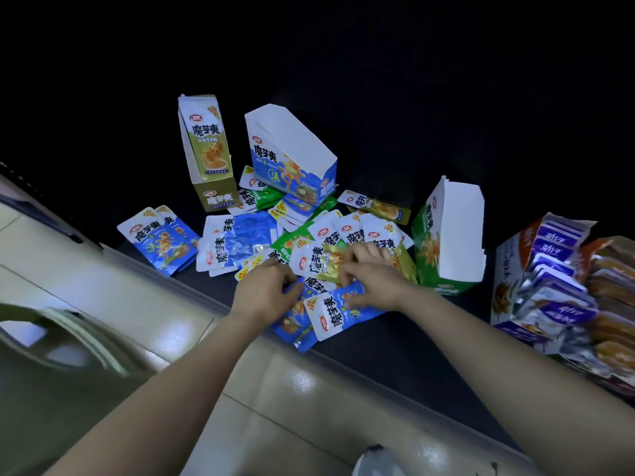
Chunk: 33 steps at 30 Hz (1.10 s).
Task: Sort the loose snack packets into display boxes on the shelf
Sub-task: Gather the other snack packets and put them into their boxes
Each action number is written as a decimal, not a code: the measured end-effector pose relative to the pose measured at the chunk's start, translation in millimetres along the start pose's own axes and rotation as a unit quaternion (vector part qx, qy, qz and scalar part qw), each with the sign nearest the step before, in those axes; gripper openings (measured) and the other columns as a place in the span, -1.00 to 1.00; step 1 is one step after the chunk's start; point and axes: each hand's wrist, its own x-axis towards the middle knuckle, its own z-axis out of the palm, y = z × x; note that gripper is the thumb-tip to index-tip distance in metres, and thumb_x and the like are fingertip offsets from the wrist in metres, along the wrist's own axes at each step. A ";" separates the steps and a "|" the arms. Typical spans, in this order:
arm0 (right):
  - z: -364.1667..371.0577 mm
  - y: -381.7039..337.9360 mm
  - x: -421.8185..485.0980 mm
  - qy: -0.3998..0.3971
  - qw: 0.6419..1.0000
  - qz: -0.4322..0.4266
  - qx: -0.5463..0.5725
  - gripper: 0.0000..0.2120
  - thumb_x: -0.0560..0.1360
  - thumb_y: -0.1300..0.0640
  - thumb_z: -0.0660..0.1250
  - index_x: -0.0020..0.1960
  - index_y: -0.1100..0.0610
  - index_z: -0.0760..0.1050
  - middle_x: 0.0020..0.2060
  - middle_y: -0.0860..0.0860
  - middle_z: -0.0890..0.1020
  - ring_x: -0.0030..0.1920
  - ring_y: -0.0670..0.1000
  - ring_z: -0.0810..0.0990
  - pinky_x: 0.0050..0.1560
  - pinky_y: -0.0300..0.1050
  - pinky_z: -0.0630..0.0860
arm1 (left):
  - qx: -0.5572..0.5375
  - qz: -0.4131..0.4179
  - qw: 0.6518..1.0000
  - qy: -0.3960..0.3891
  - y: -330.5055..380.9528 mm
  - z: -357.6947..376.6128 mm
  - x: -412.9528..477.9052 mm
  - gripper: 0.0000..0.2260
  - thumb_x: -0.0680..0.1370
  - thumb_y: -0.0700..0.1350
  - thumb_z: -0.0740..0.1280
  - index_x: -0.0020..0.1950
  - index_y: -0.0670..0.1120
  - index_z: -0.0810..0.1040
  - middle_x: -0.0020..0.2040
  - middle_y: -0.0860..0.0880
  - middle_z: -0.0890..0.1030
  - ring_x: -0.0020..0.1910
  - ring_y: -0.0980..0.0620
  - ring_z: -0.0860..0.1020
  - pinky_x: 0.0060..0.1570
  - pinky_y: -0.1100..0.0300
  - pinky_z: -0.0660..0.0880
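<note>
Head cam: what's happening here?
A person is working through a pile of loose snack packets on a dark shelf. The right hand is on a gold packet, the left hand on blue packets at the pile's near edge; whether either actually grips is unclear. The gold box, blue box and green box stand behind, no packets visibly inside.

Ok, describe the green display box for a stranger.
On the dark shelf lies a heap of snack packets. The green display box stands at the heap's right edge. The olive box and blue box stand farther back; this alone is green.
</note>
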 end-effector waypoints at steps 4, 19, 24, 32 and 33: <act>-0.9 1.8 -1.7 0.021 0.995 0.038 0.091 -0.72 0.37 -0.11 0.50 -0.18 -0.08 0.39 -0.04 -0.09 0.39 0.14 0.03 0.27 0.00 -0.11 0.11 | -0.004 -0.041 0.998 -0.049 -2.3 -6.7 -4.7 -0.79 0.44 0.10 0.46 -0.10 0.02 0.52 -0.21 0.06 0.46 -0.19 0.00 0.47 -0.30 0.16 0.27; -25.0 -58.8 26.1 0.020 0.671 0.196 0.715 -0.89 0.62 0.23 0.23 0.12 0.19 0.47 -0.12 0.05 0.65 -0.16 -0.02 0.64 -0.12 -0.08 0.62 | -0.626 -0.188 0.757 0.006 -6.3 -28.2 -16.7 -0.83 0.55 -0.32 0.34 -0.12 -0.07 0.44 -0.29 -0.01 0.63 -0.35 0.08 0.61 -0.31 0.19 0.55; -12.3 -63.1 32.4 0.005 0.714 0.203 0.670 -0.94 0.61 0.24 0.25 0.05 0.20 0.48 -0.15 0.05 0.66 -0.25 -0.06 0.62 -0.24 -0.21 0.54 | -0.548 -0.116 0.828 -0.025 9.4 -25.5 -14.3 -0.89 0.55 -0.39 0.30 -0.05 -0.19 0.53 -0.21 -0.12 0.57 -0.33 0.05 0.54 -0.35 0.26 0.56; -4.3 -43.2 14.5 -0.089 0.837 0.245 0.482 -0.72 0.49 0.20 0.36 0.18 0.20 0.47 0.08 0.17 0.64 0.04 0.20 0.65 0.10 0.19 0.55 | -0.018 -0.017 1.000 -0.002 -36.7 -7.4 -24.8 -0.66 0.47 -0.10 0.48 0.23 -0.01 0.59 0.17 -0.07 0.48 0.20 -0.08 0.41 0.08 0.10 0.38; -2.9 -50.5 14.5 -0.096 0.848 0.241 0.461 -0.80 0.52 0.21 0.33 0.12 0.20 0.45 0.07 0.15 0.61 0.01 0.16 0.63 0.02 0.10 0.56 | -0.035 -0.015 0.999 0.005 -36.8 -6.6 -25.7 -0.64 0.46 -0.12 0.48 0.25 -0.02 0.58 0.18 -0.08 0.46 0.22 -0.08 0.40 0.10 0.10 0.37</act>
